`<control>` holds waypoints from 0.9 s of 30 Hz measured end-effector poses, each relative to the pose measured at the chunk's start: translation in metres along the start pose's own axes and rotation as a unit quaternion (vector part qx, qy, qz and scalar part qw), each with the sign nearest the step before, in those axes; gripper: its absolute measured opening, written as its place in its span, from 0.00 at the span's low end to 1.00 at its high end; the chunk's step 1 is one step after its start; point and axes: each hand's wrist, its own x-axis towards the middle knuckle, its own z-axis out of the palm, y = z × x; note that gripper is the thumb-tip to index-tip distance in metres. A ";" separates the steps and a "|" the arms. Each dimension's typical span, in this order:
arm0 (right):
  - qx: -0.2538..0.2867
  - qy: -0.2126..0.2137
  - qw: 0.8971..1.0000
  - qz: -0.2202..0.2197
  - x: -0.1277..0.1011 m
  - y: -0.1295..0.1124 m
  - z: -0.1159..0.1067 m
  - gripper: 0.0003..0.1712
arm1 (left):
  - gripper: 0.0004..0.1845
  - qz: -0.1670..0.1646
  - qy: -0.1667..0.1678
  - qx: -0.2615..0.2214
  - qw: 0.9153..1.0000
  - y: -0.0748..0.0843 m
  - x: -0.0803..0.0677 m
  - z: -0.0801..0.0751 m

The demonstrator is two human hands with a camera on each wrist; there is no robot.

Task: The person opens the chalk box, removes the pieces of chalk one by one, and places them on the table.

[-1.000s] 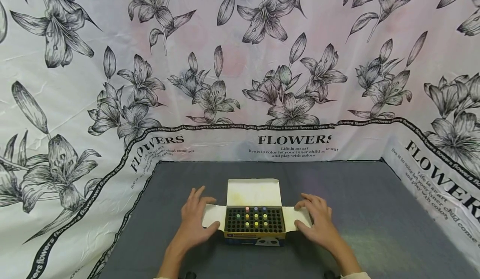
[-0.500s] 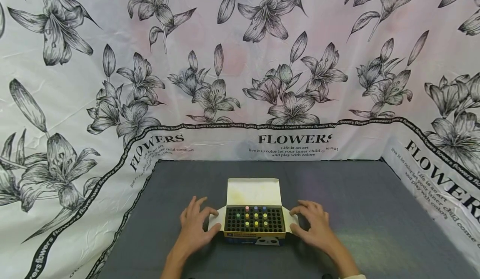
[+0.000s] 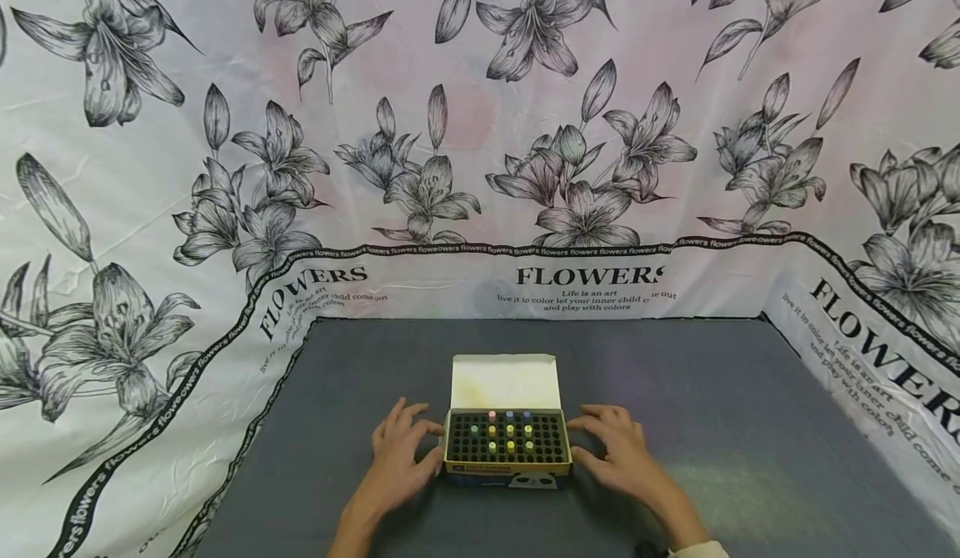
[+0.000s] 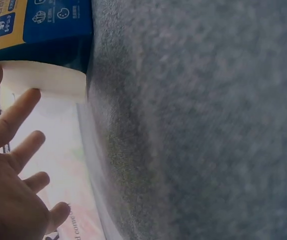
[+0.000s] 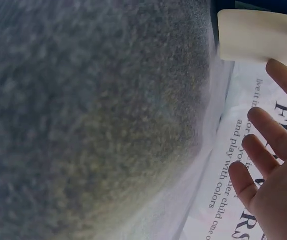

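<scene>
Side flaps (image 5: 256, 36) are swinging down under left hand (image 3: 401, 456) and right hand (image 3: 618, 456), fingers (image 4: 19, 114) extended; box (image 3: 507, 468) is probably handling light, creasing easily, wanting holds at its side walls (image 4: 58, 56).

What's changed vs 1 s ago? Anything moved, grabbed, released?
The left flap and right flap stuck out sideways; now they're folded down along the sides of the box. Left grip and right grip moved inward with them. No clear grab or release visible. Unchanged: box essentially in place, back lid open, coloured pegs in their holes.
</scene>
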 end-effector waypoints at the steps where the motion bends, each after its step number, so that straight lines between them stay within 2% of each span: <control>1: -0.002 0.000 1.000 -0.006 0.000 -0.001 0.000 0.15 | 0.08 0.001 -0.002 -0.004 1.000 0.000 0.000 0.000; 10: -0.007 -0.031 0.999 -0.011 0.002 -0.005 0.001 0.17 | 0.11 0.001 -0.021 -0.036 0.999 0.003 -0.003 0.001; 16: -0.006 -0.035 0.999 -0.011 0.001 -0.007 0.002 0.17 | 0.11 -0.003 -0.026 -0.046 0.999 0.002 -0.004 0.002; 22: 0.010 -0.028 1.000 -0.007 -0.002 -0.005 0.003 0.18 | 0.11 -0.015 -0.005 -0.040 0.999 0.000 -0.005 0.002; 27: 0.022 -0.021 0.999 0.009 -0.004 -0.002 0.000 0.17 | 0.09 -0.016 0.024 -0.011 1.000 -0.002 -0.006 -0.001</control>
